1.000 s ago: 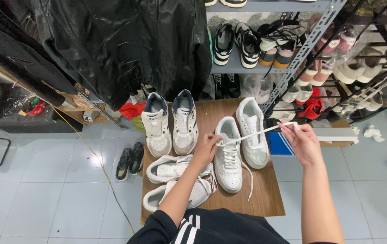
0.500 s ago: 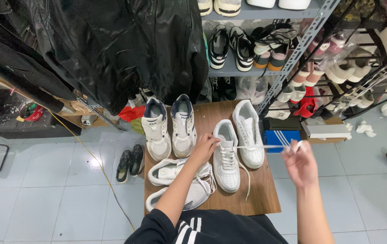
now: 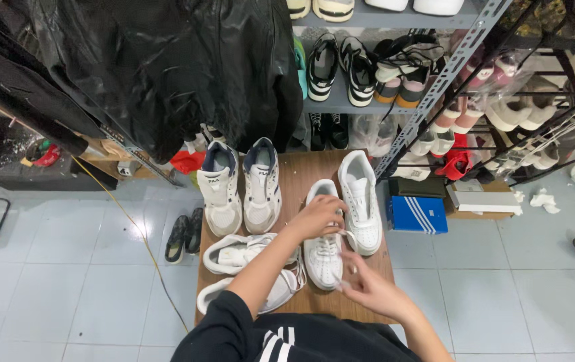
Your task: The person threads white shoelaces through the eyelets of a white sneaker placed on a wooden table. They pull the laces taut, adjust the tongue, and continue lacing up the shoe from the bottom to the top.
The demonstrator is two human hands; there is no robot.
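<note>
A white sneaker (image 3: pixel 323 258) stands on the small wooden table (image 3: pixel 301 171), toe toward me. My left hand (image 3: pixel 317 216) rests on its tongue area, fingers curled on the upper. My right hand (image 3: pixel 374 289) is low beside the shoe's toe, pinching the end of its white lace (image 3: pixel 349 243). Its twin white sneaker (image 3: pixel 360 200) stands just to the right. Two white-and-navy sneakers (image 3: pixel 242 185) stand at the table's left, and two more white sneakers (image 3: pixel 237 253) lie on their sides near me.
Black jackets (image 3: pixel 166 67) hang over the table's far left. A metal shelf (image 3: pixel 374 60) with several shoes rises behind. A blue shoe box (image 3: pixel 417 214) and a white box (image 3: pixel 485 199) sit on the tiled floor at right; black shoes (image 3: pixel 185 233) lie at left.
My right hand has come down from a raised pull at the right, lace stretched out, to a spot low by the sneaker's toe. My left hand stays on the shoe.
</note>
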